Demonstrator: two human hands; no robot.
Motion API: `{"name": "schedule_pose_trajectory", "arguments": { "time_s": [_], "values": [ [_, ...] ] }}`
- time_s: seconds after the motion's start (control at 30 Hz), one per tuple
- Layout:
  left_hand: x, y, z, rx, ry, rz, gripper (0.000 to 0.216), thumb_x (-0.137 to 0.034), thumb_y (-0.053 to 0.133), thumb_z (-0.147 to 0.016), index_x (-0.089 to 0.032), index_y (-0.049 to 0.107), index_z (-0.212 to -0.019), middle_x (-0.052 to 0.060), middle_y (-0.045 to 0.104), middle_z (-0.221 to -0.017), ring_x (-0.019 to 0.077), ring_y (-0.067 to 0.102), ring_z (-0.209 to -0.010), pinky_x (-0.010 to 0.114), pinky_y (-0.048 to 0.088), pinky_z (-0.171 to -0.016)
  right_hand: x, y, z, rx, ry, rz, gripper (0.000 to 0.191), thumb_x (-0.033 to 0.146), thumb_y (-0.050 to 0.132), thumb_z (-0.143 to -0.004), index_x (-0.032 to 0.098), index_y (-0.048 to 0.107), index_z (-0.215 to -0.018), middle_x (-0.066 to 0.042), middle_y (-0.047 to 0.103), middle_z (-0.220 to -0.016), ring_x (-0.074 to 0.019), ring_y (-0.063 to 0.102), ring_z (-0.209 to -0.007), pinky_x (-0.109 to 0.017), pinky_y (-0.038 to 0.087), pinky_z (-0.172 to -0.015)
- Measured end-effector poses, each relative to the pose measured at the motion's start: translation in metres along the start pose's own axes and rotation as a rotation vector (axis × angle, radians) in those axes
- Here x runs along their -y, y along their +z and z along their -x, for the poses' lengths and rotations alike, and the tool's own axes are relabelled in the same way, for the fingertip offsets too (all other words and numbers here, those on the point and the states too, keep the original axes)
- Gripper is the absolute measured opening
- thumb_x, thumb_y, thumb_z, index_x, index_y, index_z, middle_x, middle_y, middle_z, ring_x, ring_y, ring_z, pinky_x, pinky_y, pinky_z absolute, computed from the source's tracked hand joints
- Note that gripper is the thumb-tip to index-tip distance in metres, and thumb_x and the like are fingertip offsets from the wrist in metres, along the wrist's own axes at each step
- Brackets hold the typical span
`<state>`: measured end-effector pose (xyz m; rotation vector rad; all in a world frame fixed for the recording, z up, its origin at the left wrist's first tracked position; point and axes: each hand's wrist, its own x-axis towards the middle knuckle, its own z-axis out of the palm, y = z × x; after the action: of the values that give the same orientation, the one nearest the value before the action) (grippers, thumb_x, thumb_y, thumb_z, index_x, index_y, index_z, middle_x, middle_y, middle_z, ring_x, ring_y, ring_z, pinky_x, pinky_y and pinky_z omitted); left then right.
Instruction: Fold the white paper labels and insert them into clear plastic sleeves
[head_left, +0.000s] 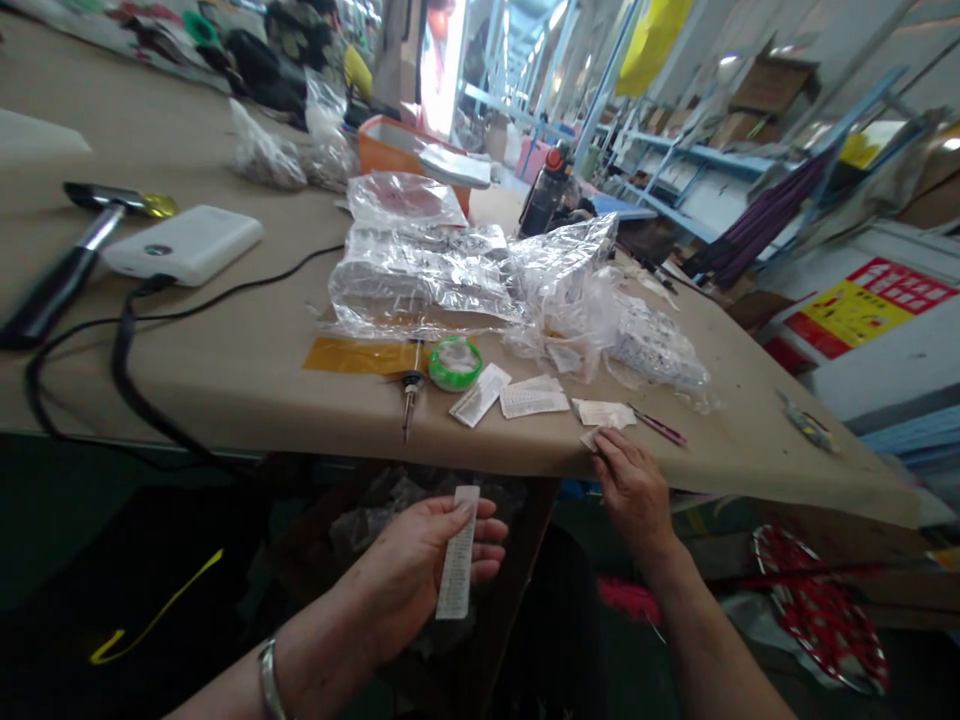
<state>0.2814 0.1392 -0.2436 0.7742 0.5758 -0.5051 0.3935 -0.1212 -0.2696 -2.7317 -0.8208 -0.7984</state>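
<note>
A narrow white printed label (456,575) is pinched under the thumb of my left hand (424,555), which hangs in front of the table edge. My right hand (634,490) reaches to the edge of the table, its fingertips closed on a small white label (590,438). Just beyond those fingers lies another white label (604,412). To its left are a stack of printed labels (534,397) and a white printed packet (481,395). Pink-handled tweezers (660,425) rest close to my right hand.
A green tape roll (455,363) and a pointed tool (409,395) lie near the edge. Behind are clear plastic bags (427,280), an orange bin (390,150) and a dark bottle (546,190). Leftward are a hammer (90,250) and a white corded box (187,245). Snips (806,422) lie rightward.
</note>
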Motion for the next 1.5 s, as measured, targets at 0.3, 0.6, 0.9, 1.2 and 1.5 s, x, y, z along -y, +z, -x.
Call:
{"name": "schedule_pose_trajectory", "arguments": {
  "time_s": [0.3, 0.6, 0.9, 1.2, 1.5],
  "values": [
    [-0.004, 0.005, 0.002, 0.044, -0.006, 0.037, 0.015, -0.018, 0.054, -0.083, -0.008, 0.058, -0.094, 0.014, 0.067, -0.081, 0.0174, 0.065, -0.063, 0.032, 0.054, -0.065, 0.052, -0.02, -0.004, -0.293, 0.178, -0.545, 0.015, 0.015, 0.059, -0.083, 0.021, 0.067, -0.095, -0.006, 0.069, -0.1, -0.0207, 0.065, -0.096, -0.04, 0.05, -0.089],
    [-0.007, 0.001, 0.002, 0.066, 0.091, 0.295, 0.013, -0.003, 0.051, -0.077, -0.006, 0.062, -0.071, 0.006, 0.06, -0.067, 0.0075, 0.054, -0.051, 0.016, 0.04, -0.046, 0.154, -0.003, 0.003, -0.006, -0.383, -0.705, 0.022, 0.014, 0.049, -0.087, 0.021, 0.064, -0.101, -0.007, 0.068, -0.099, -0.0225, 0.057, -0.111, -0.047, 0.046, -0.096],
    [-0.008, -0.003, 0.004, 0.088, 0.087, 0.294, 0.012, -0.01, 0.055, -0.079, -0.008, 0.06, -0.069, 0.004, 0.056, -0.065, 0.0066, 0.051, -0.05, 0.016, 0.036, -0.044, 0.149, -0.005, -0.001, 0.063, -0.48, -0.674, 0.02, 0.013, 0.049, -0.086, 0.02, 0.064, -0.099, -0.007, 0.069, -0.099, -0.0216, 0.056, -0.114, -0.045, 0.045, -0.098],
    [-0.004, -0.006, 0.004, 0.091, 0.15, 0.266, 0.008, -0.007, 0.058, -0.077, -0.008, 0.061, -0.069, 0.004, 0.06, -0.066, 0.0077, 0.055, -0.053, 0.017, 0.043, -0.051, 0.148, -0.011, 0.002, 0.14, -0.435, -0.707, 0.026, 0.028, 0.059, -0.084, 0.019, 0.06, -0.108, -0.008, 0.067, -0.106, -0.0252, 0.055, -0.114, -0.047, 0.039, -0.101],
    [-0.005, -0.005, 0.015, 0.199, 0.044, -0.044, 0.017, -0.028, 0.058, -0.082, -0.011, 0.059, -0.077, 0.005, 0.06, -0.065, 0.009, 0.054, -0.048, 0.022, 0.044, -0.05, 0.145, -0.006, -0.026, 0.461, 0.45, -1.255, 0.017, 0.034, 0.062, -0.079, 0.018, 0.058, -0.085, -0.001, 0.062, -0.076, -0.0121, 0.058, -0.064, -0.022, 0.049, -0.056]
  ]
}}
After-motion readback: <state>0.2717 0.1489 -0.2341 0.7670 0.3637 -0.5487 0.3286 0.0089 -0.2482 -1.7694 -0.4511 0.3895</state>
